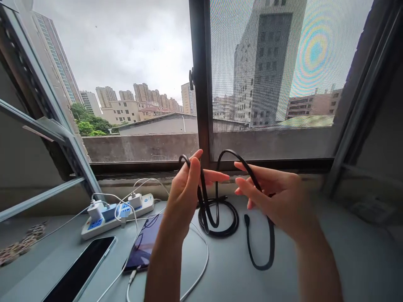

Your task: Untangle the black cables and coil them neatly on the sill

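Note:
A black cable (242,159) runs in an arch between my two hands. My left hand (185,191) is closed on folded strands of it, thumb up, with the index finger stretched toward the right. Loops of cable hang below that hand. In my right hand (270,186) the cable passes between thumb and fingers. From there its tail curves down and back up to a black connector (247,219) just above the desk. A round coil of black cable (234,225) lies on the desk behind the hands; whether it joins the held strands I cannot tell.
At left, a white power strip (118,216) carries several plugs and white cords. A phone (82,268) lies in front of it. A dark tablet (141,247), partly behind my left forearm, has a white cord plugged in. The window frame (201,84) rises behind the desk.

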`<state>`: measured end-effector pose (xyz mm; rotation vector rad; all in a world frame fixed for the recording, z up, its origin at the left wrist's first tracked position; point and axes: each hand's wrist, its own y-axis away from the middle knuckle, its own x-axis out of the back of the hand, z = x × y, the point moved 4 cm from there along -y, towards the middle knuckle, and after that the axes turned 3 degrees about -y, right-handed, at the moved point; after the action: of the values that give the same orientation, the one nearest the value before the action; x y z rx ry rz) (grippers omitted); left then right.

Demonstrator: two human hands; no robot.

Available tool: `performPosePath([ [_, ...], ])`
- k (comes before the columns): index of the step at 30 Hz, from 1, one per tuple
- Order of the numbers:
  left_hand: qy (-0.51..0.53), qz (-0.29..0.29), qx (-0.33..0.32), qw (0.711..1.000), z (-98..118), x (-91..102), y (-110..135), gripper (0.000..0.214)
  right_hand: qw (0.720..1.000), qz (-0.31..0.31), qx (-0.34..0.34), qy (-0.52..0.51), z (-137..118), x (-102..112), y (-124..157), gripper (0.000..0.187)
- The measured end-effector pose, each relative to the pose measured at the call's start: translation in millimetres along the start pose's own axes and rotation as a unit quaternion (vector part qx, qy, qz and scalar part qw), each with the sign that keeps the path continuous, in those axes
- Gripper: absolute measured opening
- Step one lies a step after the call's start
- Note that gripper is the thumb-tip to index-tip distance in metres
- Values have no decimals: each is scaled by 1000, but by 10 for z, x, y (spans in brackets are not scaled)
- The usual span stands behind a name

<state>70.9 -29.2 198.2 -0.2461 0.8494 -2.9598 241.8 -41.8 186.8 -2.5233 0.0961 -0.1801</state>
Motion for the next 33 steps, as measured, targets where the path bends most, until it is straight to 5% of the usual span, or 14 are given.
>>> performPosePath([
  [5,-9,9,-50,999,-47,-68,-34,61,994,-78,49,54,19,-149,-18,43],
  [11,-9,-7,-11,1000,-102,-127,-58,38,984,-141,57,94,-1,-242,18,23],
  [14,10,-15,6,1000,-125,-101,-83,42,989,-125,42,68,32,-194,9,24],
  [19,-25,-51,39,998,-124,-40,-61,48,999,3,4,49,166,-4,-84,35],
  [25,-79,-6,-142,987,138,65,44,35,988,112,58,89,120,194,-71,36],
  [30,-186,-84,-223,953,75,-96,27,65,981,67,117,136,-30,179,73,29],
  [33,-168,-97,-183,964,-71,-195,-50,35,975,3,169,144,-116,89,137,21],
])
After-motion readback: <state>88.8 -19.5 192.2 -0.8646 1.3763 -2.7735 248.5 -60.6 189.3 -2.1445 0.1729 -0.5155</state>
